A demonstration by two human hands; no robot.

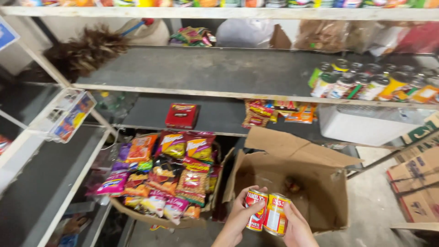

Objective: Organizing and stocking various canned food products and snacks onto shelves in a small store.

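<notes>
My left hand (238, 218) grips a red and white tin can (255, 209). My right hand (297, 228) holds a second red and yellow can (275, 214) pressed against the first. Both cans are upright, raised in front of an open cardboard box (315, 183) on the floor. Something small lies at the box's bottom (292, 185), too dim to identify.
A box packed with colourful snack bags (169, 174) sits left of the open box. Grey shelves (206, 73) rise ahead, with a feather duster (87, 50), a red packet (181, 115), snack packs (274, 112) and several jars (366, 82). More cartons (416, 183) stand at right.
</notes>
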